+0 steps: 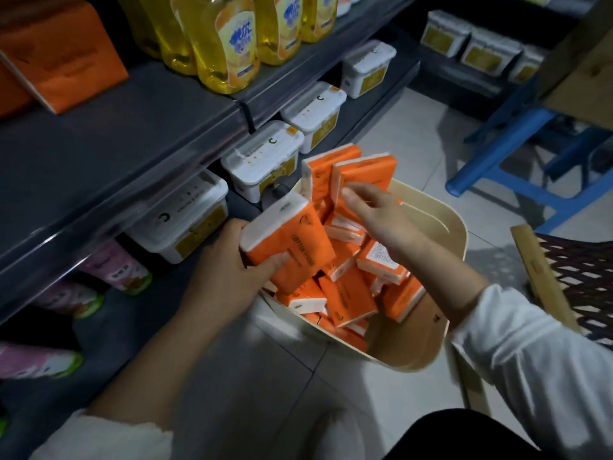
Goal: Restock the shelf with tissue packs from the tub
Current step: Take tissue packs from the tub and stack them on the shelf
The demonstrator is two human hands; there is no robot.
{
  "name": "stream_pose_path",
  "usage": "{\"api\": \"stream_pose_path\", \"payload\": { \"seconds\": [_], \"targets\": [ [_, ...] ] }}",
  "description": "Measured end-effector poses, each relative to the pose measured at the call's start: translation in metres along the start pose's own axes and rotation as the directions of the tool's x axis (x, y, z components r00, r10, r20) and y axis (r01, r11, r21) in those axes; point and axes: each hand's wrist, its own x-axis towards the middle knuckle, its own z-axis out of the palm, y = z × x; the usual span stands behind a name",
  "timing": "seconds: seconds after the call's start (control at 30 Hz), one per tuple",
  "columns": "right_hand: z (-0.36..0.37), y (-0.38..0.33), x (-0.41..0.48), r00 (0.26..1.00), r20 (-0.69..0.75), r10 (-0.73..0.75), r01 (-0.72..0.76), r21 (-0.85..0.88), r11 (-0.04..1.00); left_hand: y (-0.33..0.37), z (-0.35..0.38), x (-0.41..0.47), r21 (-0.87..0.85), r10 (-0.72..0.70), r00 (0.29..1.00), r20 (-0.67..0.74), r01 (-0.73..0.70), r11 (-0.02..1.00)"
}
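A cream tub (pixel 441 234) on the floor holds several orange-and-white tissue packs (pixel 345 293), loosely piled. My left hand (pixel 229 273) grips one large orange tissue pack (pixel 288 240) at the tub's left rim, thumb on its front face. My right hand (pixel 374 210) reaches into the tub and pinches the edge of an upright tissue pack (pixel 365 174) at the far side. A second upright pack (pixel 326 167) stands beside it. The dark grey shelf (pixel 116 127) runs along the left, with orange tissue packs (pixel 56 54) at its far left.
Yellow detergent bottles (pixel 225 44) stand on the shelf. White lidded boxes (pixel 262 161) fill the lower shelf, with pink packets (pixel 112 267) further left. A blue plastic stool (pixel 517 154) and a wooden chair (pixel 564 277) stand to the right on the tiled floor.
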Motion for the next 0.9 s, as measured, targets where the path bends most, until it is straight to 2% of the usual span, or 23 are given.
{"api": "stream_pose_path", "payload": {
  "seconds": [0.03,0.1,0.17,0.23,0.47,0.6,0.67,0.77,0.9],
  "targets": [
    [-0.007,0.019,0.007,0.977,-0.179,0.113,-0.124,-0.053,0.991,-0.001,0.001,-0.001,0.004,-0.017,1.000,-0.005,0.017,1.000],
    [-0.020,0.054,0.012,0.847,-0.394,0.357,-0.414,-0.065,0.908,-0.002,0.002,-0.003,0.010,-0.045,0.999,-0.009,0.046,0.999],
    [-0.024,0.079,0.010,0.730,-0.456,0.509,-0.598,-0.065,0.799,-0.002,0.004,-0.004,0.000,-0.083,0.997,-0.007,0.083,0.997],
    [-0.021,0.095,0.003,0.699,-0.437,0.566,-0.662,-0.095,0.743,-0.003,0.006,-0.004,-0.028,-0.115,0.993,-0.006,0.114,0.993],
    [-0.013,0.112,-0.007,0.676,-0.425,0.602,-0.652,0.036,0.758,-0.002,0.011,-0.008,0.026,-0.134,0.991,0.011,0.133,0.991],
    [-0.007,0.091,-0.012,0.717,-0.406,0.566,-0.547,0.176,0.819,-0.003,0.006,-0.012,0.091,-0.106,0.994,-0.028,0.108,0.990],
    [-0.003,0.073,-0.021,0.754,-0.334,0.566,-0.478,0.313,0.821,-0.002,0.001,-0.013,0.103,-0.120,0.990,-0.073,0.127,0.987],
    [-0.001,0.038,-0.037,0.803,-0.149,0.577,-0.445,0.493,0.748,0.002,-0.011,-0.016,0.111,-0.142,0.973,-0.180,0.163,0.980],
    [-0.002,-0.014,-0.057,0.856,0.099,0.508,-0.472,0.552,0.688,0.005,-0.038,-0.025,-0.025,-0.133,0.954,-0.268,0.131,0.991]
  ]
}}
